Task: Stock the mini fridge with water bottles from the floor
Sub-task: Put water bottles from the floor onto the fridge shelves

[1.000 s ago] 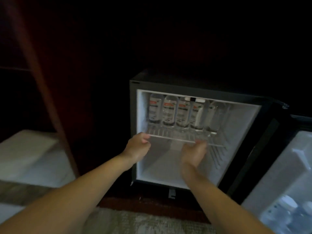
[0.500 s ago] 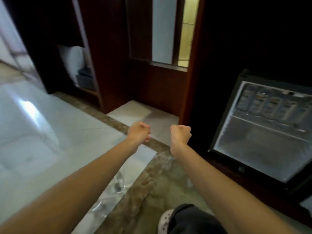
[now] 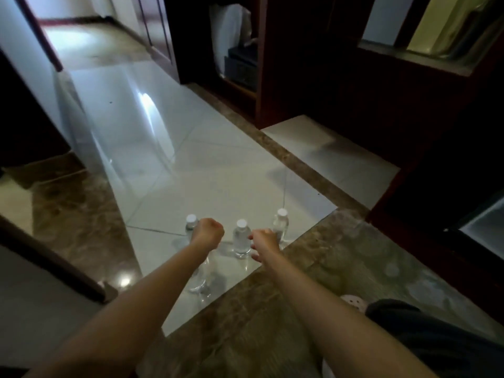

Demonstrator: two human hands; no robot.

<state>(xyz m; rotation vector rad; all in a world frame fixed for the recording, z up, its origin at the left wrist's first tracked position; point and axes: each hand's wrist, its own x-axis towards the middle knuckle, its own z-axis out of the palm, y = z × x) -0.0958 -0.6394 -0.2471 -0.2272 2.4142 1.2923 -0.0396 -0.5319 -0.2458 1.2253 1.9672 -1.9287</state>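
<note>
While clear, white-capped bottles [image 3: 241, 238] stand on glossy tile [image 3: 218, 186], the left hand [image 3: 207, 232] is fisted, the right hand [image 3: 266, 240] slack.

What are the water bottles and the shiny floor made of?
The middle bottle looks like clear thin plastic: you see through it, and its cap looks like opaque white plastic. The pale floor tiles seem glazed ceramic or polished stone, mirroring light; the brown border looks like veined marble.

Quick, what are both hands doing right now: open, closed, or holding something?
Left hand: closed fist, nothing visibly held, beside the left bottle.
Right hand: open, reaching for the right bottle, no grip yet.
</note>
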